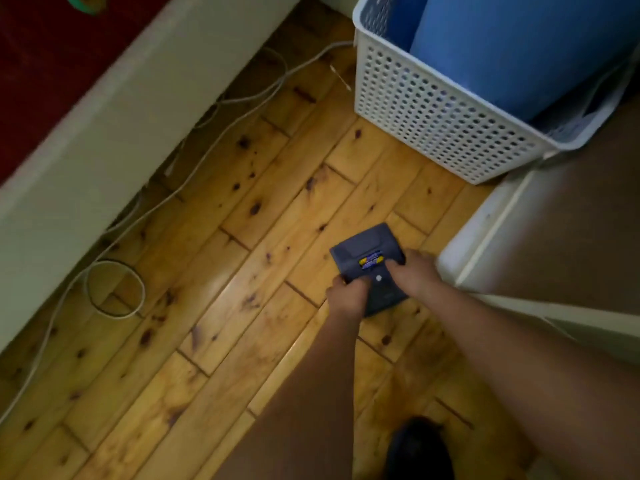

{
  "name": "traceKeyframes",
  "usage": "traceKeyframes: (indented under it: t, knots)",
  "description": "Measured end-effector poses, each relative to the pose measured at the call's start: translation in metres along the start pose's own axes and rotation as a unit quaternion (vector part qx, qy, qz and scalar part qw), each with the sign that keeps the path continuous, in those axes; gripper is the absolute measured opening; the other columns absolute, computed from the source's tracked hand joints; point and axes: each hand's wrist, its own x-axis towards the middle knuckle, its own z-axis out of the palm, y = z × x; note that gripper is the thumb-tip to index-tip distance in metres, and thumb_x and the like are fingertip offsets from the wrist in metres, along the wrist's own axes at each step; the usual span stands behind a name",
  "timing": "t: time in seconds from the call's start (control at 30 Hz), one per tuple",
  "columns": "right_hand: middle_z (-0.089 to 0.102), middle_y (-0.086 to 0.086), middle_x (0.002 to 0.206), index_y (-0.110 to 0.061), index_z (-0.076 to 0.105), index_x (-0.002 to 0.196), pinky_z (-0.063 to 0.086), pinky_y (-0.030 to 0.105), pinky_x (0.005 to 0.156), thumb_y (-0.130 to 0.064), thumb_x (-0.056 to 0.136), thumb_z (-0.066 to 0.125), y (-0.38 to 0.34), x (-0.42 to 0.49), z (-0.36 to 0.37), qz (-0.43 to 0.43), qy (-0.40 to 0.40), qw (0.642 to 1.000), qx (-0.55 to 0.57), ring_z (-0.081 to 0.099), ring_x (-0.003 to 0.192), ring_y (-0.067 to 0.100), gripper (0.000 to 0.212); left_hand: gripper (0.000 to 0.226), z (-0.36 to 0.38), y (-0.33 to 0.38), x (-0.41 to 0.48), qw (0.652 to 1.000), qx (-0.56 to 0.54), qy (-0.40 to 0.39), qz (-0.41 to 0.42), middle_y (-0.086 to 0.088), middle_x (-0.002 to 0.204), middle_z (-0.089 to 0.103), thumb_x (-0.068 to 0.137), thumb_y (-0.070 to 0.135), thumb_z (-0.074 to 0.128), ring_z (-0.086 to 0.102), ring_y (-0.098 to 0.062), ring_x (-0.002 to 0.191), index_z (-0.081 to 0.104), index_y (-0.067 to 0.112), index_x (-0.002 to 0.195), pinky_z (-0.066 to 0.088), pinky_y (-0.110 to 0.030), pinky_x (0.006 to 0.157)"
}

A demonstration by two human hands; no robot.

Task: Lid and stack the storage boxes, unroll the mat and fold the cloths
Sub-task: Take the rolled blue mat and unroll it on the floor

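Note:
A small dark grey storage box (360, 249) with a yellow and blue label on top sits low over the wooden floor (242, 271). My left hand (346, 294) grips its near left edge. My right hand (415, 271) holds its right side, fingers over the lid. A rolled blue mat (512, 46) stands upright in a white perforated basket (433, 109) at the upper right. I cannot tell whether the box rests on the floor or is lifted.
A pale bed frame or wall panel (104, 126) runs along the left. White cables (114, 289) trail and coil on the floor beside it. A white piece of furniture with a brown top (554, 237) stands at the right. A dark foot (419, 448) shows at the bottom.

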Motion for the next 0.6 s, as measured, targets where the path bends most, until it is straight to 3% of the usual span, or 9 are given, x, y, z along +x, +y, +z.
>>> traceKeyframes:
  t: [0.07, 0.13, 0.3, 0.4, 0.53, 0.6]
  knots:
    - [0.053, 0.022, 0.135, -0.008, 0.055, 0.133, 0.041, 0.034, 0.099, -0.037, 0.092, 0.053, 0.002, -0.002, 0.001, 0.000, -0.025, 1.000, 0.006, 0.051, 0.123, 0.036, 0.050, 0.091, 0.003, -0.013, 0.027, 0.999, -0.030, 0.006, -0.016, -0.014, 0.133, 0.051, 0.041, 0.035, 0.059, 0.055, -0.037, 0.114, 0.051, 0.015, 0.129, 0.051, -0.053, 0.096]
    - [0.052, 0.020, 0.135, -0.010, 0.053, 0.135, 0.043, 0.036, 0.098, -0.041, 0.091, 0.053, 0.002, -0.017, -0.004, 0.011, -0.051, 0.998, 0.028, 0.052, 0.121, 0.035, 0.054, 0.082, -0.001, -0.018, 0.019, 0.999, -0.009, 0.004, -0.032, -0.012, 0.132, 0.050, 0.047, 0.032, 0.056, 0.054, -0.035, 0.114, 0.052, 0.020, 0.127, 0.049, -0.052, 0.097]
    - [0.057, 0.016, 0.128, -0.013, 0.056, 0.130, 0.045, 0.034, 0.093, -0.037, 0.091, 0.054, -0.013, -0.093, -0.030, 0.028, -0.056, 0.994, 0.085, 0.056, 0.116, 0.034, 0.046, 0.071, -0.031, 0.007, -0.075, 1.000, -0.004, 0.020, -0.012, -0.012, 0.124, 0.058, 0.048, 0.023, 0.053, 0.058, -0.033, 0.107, 0.056, 0.016, 0.119, 0.052, -0.052, 0.095]
    - [0.054, 0.014, 0.126, -0.016, 0.055, 0.129, 0.043, 0.029, 0.082, -0.034, 0.092, 0.054, -0.021, -0.151, -0.055, 0.045, -0.065, 0.990, 0.119, 0.056, 0.114, 0.033, 0.041, 0.073, -0.048, 0.025, -0.138, 1.000, 0.016, 0.024, -0.012, -0.013, 0.126, 0.057, 0.050, 0.022, 0.054, 0.059, -0.034, 0.107, 0.056, 0.014, 0.123, 0.053, -0.053, 0.092]
    - [0.061, 0.006, 0.118, -0.023, 0.059, 0.121, 0.049, 0.035, 0.086, -0.040, 0.085, 0.054, -0.025, -0.234, -0.104, 0.041, -0.078, 0.981, 0.171, 0.060, 0.104, 0.027, 0.040, 0.075, -0.058, 0.048, -0.240, 0.993, 0.113, 0.027, -0.020, -0.014, 0.133, 0.050, 0.062, 0.023, 0.057, 0.056, -0.036, 0.110, 0.048, 0.014, 0.136, 0.053, -0.043, 0.080]
    - [0.065, 0.007, 0.113, -0.021, 0.062, 0.113, 0.052, 0.037, 0.085, -0.041, 0.084, 0.052, -0.013, -0.274, -0.127, 0.048, -0.082, 0.978, 0.184, 0.062, 0.097, 0.025, 0.037, 0.060, -0.056, 0.053, -0.288, 0.979, 0.205, 0.013, -0.008, -0.015, 0.126, 0.054, 0.073, 0.024, 0.058, 0.058, -0.034, 0.103, 0.050, 0.011, 0.131, 0.050, -0.037, 0.072]
